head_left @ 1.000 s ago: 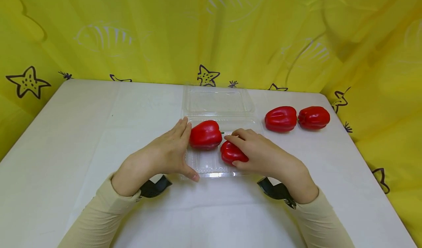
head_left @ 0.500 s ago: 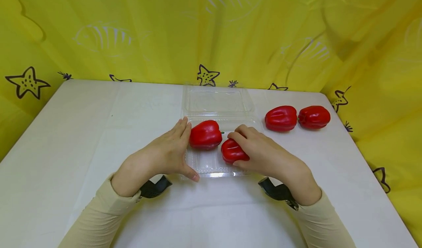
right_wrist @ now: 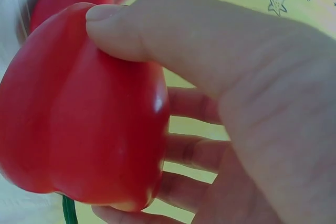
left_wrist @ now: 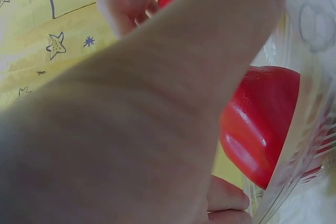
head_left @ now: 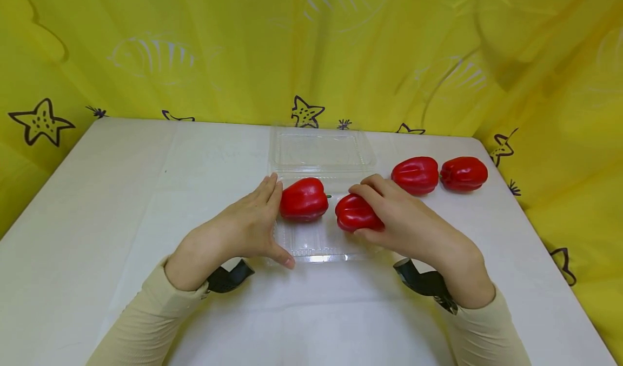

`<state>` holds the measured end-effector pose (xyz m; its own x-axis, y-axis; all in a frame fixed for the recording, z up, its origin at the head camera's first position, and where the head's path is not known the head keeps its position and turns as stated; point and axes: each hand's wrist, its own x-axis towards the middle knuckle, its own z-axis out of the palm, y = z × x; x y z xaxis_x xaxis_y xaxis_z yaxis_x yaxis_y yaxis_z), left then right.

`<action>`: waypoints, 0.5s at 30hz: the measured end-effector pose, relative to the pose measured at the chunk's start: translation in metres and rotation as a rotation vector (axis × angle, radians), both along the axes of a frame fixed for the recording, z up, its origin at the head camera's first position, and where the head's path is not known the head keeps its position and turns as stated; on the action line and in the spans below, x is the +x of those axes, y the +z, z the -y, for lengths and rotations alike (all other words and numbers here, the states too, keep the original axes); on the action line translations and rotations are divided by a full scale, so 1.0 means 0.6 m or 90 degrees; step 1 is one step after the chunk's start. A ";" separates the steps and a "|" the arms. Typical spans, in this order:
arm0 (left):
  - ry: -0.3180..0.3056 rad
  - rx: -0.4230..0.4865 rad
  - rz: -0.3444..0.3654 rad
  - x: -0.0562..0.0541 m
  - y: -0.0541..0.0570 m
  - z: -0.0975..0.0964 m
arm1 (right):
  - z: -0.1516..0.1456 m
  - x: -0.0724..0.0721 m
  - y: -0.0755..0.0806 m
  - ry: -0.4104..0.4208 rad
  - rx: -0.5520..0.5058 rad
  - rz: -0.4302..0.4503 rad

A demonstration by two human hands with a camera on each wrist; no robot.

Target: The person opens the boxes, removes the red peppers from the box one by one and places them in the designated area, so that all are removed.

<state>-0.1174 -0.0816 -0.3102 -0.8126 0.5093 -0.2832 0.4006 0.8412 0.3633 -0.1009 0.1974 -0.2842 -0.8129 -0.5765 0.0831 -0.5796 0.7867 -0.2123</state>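
Note:
In the head view a clear plastic clamshell container (head_left: 311, 250) lies unfolded mid-table, its lid (head_left: 318, 150) toward the back. One red bell pepper (head_left: 304, 199) rests in its left part, green stem pointing right. My left hand (head_left: 243, 220), fingers straight and thumb spread, stands against the container's left side. A second red bell pepper (head_left: 357, 213) is over the container's right part, gripped by my right hand (head_left: 409, 217). The right wrist view has the thumb (right_wrist: 113, 30) on this bell pepper's near side and several fingers behind it. Whether it touches the container's floor I cannot tell.
Right of the container, two more red bell peppers, a nearer-left one (head_left: 415, 175) and one by the table's right side (head_left: 464, 173), lie end to end on the white tablecloth (head_left: 311, 323). A yellow curtain (head_left: 243, 52) with sea-creature drawings hangs behind.
My right hand has shifted the gripped bell pepper to the right and slightly back, opening a gap from the other one. The left hand and the remaining bell peppers stay put.

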 end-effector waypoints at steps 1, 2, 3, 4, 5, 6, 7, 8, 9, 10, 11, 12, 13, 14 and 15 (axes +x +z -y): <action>-0.001 0.001 -0.002 0.000 0.000 0.000 | -0.002 0.000 0.003 -0.005 -0.001 0.001; -0.003 0.002 -0.003 0.000 0.000 0.000 | -0.005 0.001 0.005 -0.012 -0.002 0.003; -0.002 0.002 -0.003 0.000 0.001 0.000 | -0.007 0.001 0.007 -0.019 -0.004 0.005; -0.002 0.002 -0.003 0.000 0.001 0.000 | -0.010 0.001 0.009 -0.026 -0.006 0.009; -0.001 0.002 -0.002 0.000 0.001 -0.001 | -0.012 0.001 0.011 -0.034 -0.008 0.013; 0.000 0.002 -0.001 0.000 0.001 -0.001 | -0.015 0.002 0.013 -0.042 -0.010 0.017; 0.000 0.003 -0.001 0.000 0.001 -0.001 | -0.017 0.002 0.015 -0.049 -0.013 0.019; 0.000 0.003 -0.001 0.000 0.001 -0.001 | -0.020 0.003 0.017 -0.056 -0.015 0.020; 0.001 0.003 -0.001 0.000 0.001 -0.001 | -0.023 0.004 0.019 -0.061 -0.019 0.018; 0.001 0.004 -0.001 0.000 0.001 -0.001 | -0.026 0.004 0.021 -0.066 -0.022 0.016; 0.002 0.004 -0.001 0.001 0.001 -0.001 | -0.029 0.005 0.023 -0.068 -0.024 0.010; 0.001 0.004 -0.001 0.001 0.002 -0.001 | -0.031 0.006 0.025 -0.070 -0.028 0.004; 0.002 0.004 -0.001 0.001 0.002 -0.001 | -0.034 0.006 0.026 -0.071 -0.031 -0.004; 0.002 0.004 -0.001 0.002 0.002 -0.001 | -0.037 0.007 0.028 -0.072 -0.035 -0.010; 0.002 0.004 -0.001 0.002 0.002 -0.001 | -0.040 0.007 0.029 -0.072 -0.037 -0.016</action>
